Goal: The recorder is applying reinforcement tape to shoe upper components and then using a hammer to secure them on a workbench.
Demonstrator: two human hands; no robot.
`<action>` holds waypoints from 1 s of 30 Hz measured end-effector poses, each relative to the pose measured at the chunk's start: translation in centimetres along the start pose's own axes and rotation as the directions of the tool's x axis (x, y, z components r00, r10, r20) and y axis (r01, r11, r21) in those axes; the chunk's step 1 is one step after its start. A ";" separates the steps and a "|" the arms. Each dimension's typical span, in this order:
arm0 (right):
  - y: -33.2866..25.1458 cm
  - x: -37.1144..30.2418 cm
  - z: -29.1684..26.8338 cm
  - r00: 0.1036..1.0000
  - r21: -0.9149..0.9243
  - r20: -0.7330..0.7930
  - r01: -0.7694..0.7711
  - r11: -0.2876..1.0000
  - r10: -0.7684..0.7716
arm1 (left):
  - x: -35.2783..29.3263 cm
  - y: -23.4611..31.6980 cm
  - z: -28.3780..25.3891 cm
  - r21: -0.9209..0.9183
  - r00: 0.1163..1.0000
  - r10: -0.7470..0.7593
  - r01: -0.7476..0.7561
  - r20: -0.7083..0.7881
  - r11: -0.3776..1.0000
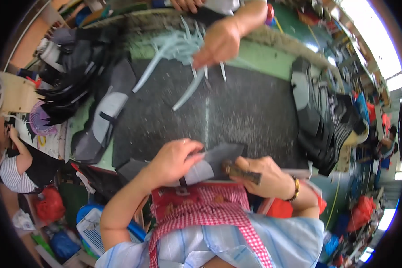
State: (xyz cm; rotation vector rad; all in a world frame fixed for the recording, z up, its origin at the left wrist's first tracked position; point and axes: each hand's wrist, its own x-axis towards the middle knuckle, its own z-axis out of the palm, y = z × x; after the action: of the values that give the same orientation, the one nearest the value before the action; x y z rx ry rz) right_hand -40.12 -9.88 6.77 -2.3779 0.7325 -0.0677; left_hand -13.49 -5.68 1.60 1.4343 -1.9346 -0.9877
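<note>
My left hand (174, 161) is closed over a flat, dark grey cut piece (231, 152) at the near edge of the table, its thumb and fingers curled above a light grey panel. A small black tab shows on that panel below the hand. On the other end of the piece, my right hand (265, 176) grips a worn brown tool (242, 172) with a wooden-looking handle. Its working end meets the piece or hangs just above it; I cannot tell which. Part of the piece is hidden under my left hand and forearm.
A black mat (250, 107) covers the table. Across it, another person's hand (219, 42) pinches pale strips (176, 44). Similar dark pieces lie in stacks at left (87, 80) and right (319, 116), with a single piece (105, 114) nearer left. A purple fan (42, 118) stands farther left.
</note>
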 end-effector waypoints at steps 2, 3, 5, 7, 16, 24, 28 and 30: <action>0.4 0.2 -0.3 1.000 -0.002 0.001 -0.013 1.000 0.013 | 2.4 1.3 -0.2 0.011 0.993 -0.088 0.087 0.083 0.996; 0.1 -0.2 0.1 0.999 -0.003 0.014 -0.032 0.999 0.032 | 3.1 1.5 0.2 -0.044 0.976 -0.149 0.157 0.158 0.987; 0.5 0.1 0.1 0.998 0.017 0.026 -0.058 0.998 0.058 | 5.1 1.0 0.6 -0.076 0.957 -0.188 0.209 0.221 0.975; 0.5 -0.2 -0.3 0.989 0.057 0.098 -0.115 0.992 0.109 | 5.8 0.2 1.7 -0.107 0.966 -0.119 0.147 0.228 0.983; 2.3 0.2 -0.7 0.987 -0.045 -0.154 -0.060 0.997 0.052 | 4.8 -0.5 3.8 0.195 0.959 0.282 -0.283 0.030 0.939; 2.2 2.2 -1.2 0.987 -0.092 -0.002 -0.160 0.983 0.160 | 4.1 -1.2 3.7 0.348 0.907 0.420 -0.404 0.030 0.846; 2.3 2.4 -1.4 0.984 -0.118 0.012 -0.174 0.978 0.177 | 3.2 0.8 2.4 -0.013 1.000 0.026 -0.026 0.005 1.000; 2.7 2.4 -1.8 0.989 -0.105 0.018 -0.142 0.984 0.145 | 2.0 0.6 3.1 0.033 0.999 0.033 -0.034 0.012 0.999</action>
State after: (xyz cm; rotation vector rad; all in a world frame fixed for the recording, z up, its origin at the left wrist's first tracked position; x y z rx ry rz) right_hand -39.80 -13.91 6.31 -2.4106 0.9131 0.0629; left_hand -16.82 -6.71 0.23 1.4131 -1.9857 -0.9544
